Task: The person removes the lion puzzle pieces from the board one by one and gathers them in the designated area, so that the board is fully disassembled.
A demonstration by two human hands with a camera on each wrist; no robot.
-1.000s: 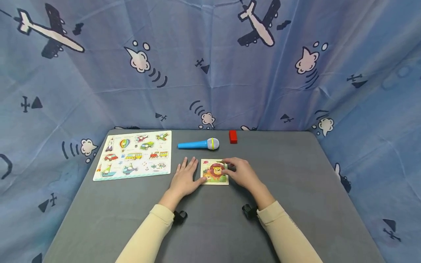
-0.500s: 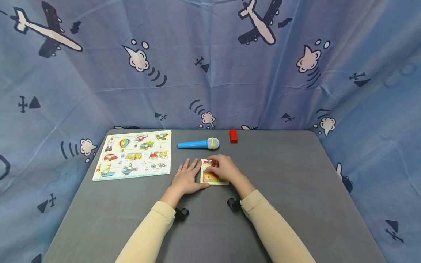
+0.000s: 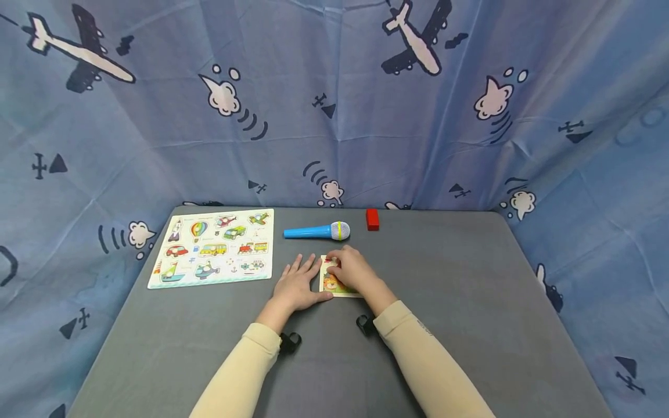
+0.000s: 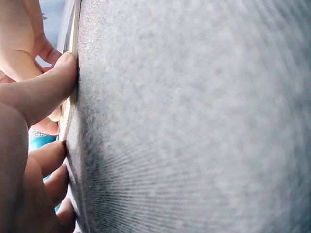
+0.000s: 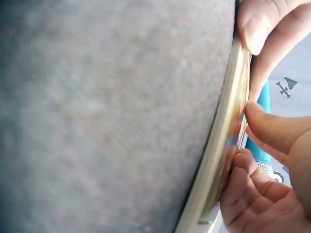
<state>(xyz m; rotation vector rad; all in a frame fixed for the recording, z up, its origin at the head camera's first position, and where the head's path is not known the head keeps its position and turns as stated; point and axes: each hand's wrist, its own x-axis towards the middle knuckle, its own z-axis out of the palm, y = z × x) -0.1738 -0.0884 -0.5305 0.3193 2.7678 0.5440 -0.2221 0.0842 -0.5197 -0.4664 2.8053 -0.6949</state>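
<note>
A small square picture puzzle board (image 3: 334, 285) lies flat on the grey table, its lion picture mostly covered by a hand. My left hand (image 3: 295, 288) is spread on the table along the board's left side. Its thumb rests on the lower left corner, and in the left wrist view the thumb tip (image 4: 68, 62) presses the board's edge. Over the board's upper part is my right hand (image 3: 358, 271), fingers bent. In the right wrist view its thumb and curled fingers (image 5: 243, 182) touch the picture surface. I cannot tell whether they pinch a puzzle piece there.
A blue toy microphone (image 3: 308, 232) with a silver head lies just behind the board. Further back stands a red block (image 3: 372, 219). At left lies a large vehicle picture board (image 3: 235, 270). Behind the table (image 3: 460, 278) hangs a blue curtain (image 3: 292, 75) printed with planes.
My right hand has moved left from the board's right edge to over its upper middle, covering more of the lion. The left hand has stayed nearly in place.
</note>
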